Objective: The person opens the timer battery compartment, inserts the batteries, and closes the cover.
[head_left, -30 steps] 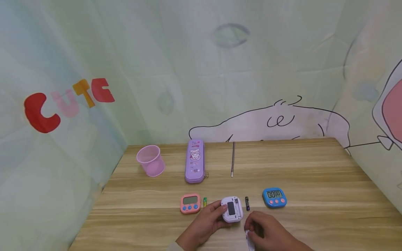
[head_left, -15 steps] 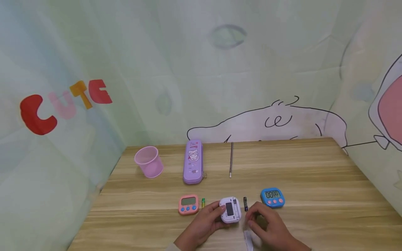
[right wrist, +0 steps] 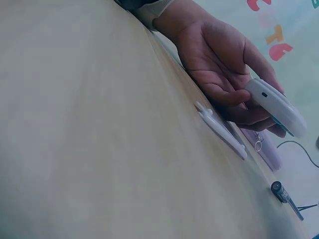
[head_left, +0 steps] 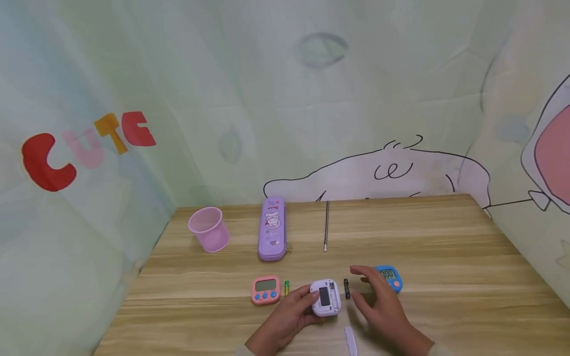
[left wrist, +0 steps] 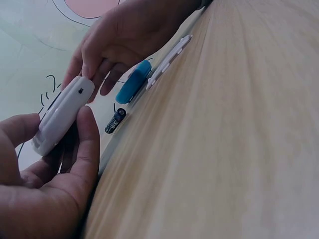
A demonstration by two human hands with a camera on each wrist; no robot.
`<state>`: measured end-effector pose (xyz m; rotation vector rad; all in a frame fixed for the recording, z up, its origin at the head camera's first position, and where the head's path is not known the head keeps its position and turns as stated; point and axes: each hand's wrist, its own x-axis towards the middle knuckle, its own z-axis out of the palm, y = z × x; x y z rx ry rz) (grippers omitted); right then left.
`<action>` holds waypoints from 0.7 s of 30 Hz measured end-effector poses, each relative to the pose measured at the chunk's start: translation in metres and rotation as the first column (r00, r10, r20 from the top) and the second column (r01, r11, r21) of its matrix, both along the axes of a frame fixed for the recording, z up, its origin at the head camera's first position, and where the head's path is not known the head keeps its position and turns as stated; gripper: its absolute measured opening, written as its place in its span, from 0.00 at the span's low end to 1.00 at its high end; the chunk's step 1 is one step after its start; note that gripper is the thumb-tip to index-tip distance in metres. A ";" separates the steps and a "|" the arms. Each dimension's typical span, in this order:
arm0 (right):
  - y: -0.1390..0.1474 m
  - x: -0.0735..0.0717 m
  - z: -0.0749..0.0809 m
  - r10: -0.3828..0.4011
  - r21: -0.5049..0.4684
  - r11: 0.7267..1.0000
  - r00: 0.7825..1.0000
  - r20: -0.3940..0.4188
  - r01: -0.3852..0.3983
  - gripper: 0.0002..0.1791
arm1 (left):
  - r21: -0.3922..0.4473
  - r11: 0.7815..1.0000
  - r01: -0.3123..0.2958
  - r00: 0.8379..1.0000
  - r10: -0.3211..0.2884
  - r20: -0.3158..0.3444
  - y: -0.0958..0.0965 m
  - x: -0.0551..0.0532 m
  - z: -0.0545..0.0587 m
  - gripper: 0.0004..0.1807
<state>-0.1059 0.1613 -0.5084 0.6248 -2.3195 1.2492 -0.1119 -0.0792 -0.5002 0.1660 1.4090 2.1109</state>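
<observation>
Left hand point(head_left: 288, 317) grips a white plastic rounded-square device point(head_left: 326, 297), thumb on the face, fingers underneath. Device is off the wooden tabletop point(head_left: 445, 237), in front of the person, face with dark panel up, long slot along its right side uncovered. Right hand point(head_left: 386, 310) holds nothing, thumb and fingers apart, just beside a small black cylindrical battery point(head_left: 346, 289) lying right of the device. Narrow white plastic strip point(head_left: 351, 341) lies on the tabletop, nearer the person. Blue rounded timer with pink buttons point(head_left: 394, 278) is partly hidden by the right hand. Left side: green cylindrical battery point(head_left: 287, 288) between left hand and pink rounded timer with blue buttons point(head_left: 265, 290). Farther back: pink tapered cup point(head_left: 213, 237), purple oblong pencil case point(head_left: 271, 230), thin dark pencil point(head_left: 326, 226).
</observation>
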 end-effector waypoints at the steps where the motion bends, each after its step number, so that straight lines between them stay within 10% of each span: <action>1: 0.000 -0.001 -0.001 -0.005 0.013 1.000 1.000 0.005 0.005 0.33 | -0.002 1.000 0.000 1.000 0.000 0.005 0.000 0.000 0.000 0.31; 21: -0.006 -0.001 -0.010 -0.036 0.237 0.972 0.980 0.195 -0.012 0.35 | -0.013 1.000 -0.010 1.000 0.010 0.021 0.001 0.000 0.000 0.29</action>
